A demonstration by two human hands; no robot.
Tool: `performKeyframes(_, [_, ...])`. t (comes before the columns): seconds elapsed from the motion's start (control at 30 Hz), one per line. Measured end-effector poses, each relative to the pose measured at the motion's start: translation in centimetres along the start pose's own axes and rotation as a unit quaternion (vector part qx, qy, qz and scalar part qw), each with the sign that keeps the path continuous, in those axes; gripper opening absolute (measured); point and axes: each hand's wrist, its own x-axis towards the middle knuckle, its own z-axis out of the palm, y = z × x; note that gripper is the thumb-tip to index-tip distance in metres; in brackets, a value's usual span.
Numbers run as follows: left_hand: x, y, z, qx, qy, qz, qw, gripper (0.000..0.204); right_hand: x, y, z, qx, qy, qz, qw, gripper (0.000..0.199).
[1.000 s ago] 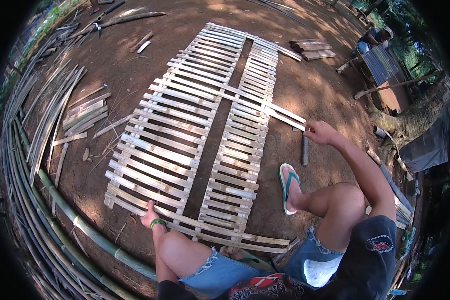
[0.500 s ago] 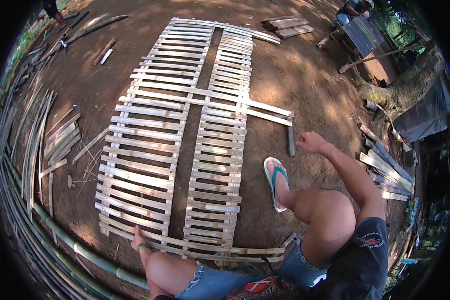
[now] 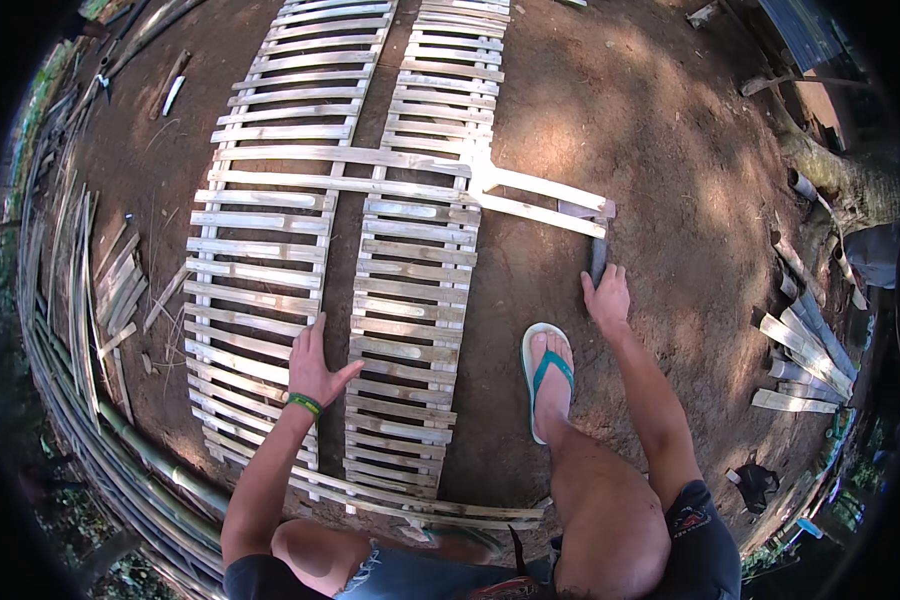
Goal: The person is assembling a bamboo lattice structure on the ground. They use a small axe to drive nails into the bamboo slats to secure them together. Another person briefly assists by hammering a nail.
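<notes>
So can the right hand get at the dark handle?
Likely yes: the right hand is at the near end of the dark handle; the projecting slats overlap only its far end.

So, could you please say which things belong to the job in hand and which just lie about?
Seemingly in use:
- slatted bamboo panels, at the left hand
- dark-handled tool, at the right hand

Seemingly lying about:
- long poles
- short slats
- split pieces

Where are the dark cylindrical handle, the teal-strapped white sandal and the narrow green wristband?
Dark cylindrical handle (image 3: 598, 259): head view, middle of shaft.
Teal-strapped white sandal (image 3: 544, 371): head view, its strap.
Narrow green wristband (image 3: 305, 403): head view, outer face.
</notes>
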Motion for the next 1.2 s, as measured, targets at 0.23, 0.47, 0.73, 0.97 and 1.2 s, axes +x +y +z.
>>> performKeyframes(0.23, [15.3,10.8,10.2,-0.097,0.146,-0.396,0.901,0.11,0.8,1.6,-3.5,0.04,-0.051,0.011,0.998,0.059])
performKeyframes(0.47, [13.4,6.3,9.1,-0.081,0.063,-0.428,0.898,0.106,1.7,0.3,-13.6,0.089,-0.199,0.07,0.973,0.063])
performKeyframes(0.73, [16.1,8.1,8.2,0.042,0.089,-0.135,0.986,0.107,0.7,6.3,-14.6,-0.171,-0.201,-0.039,0.964,0.068])
performKeyframes(0.97, [20.0,9.4,10.9,0.029,0.156,-0.178,0.971,0.099,3.8,14.6,-25.6,-0.218,-0.13,0.058,0.965,0.064])
performKeyframes(1.2, [20.5,10.3,9.7,0.08,0.131,-0.156,0.976,0.095,4.9,1.9,-33.8,0.259,-0.204,0.176,0.927,0.023])
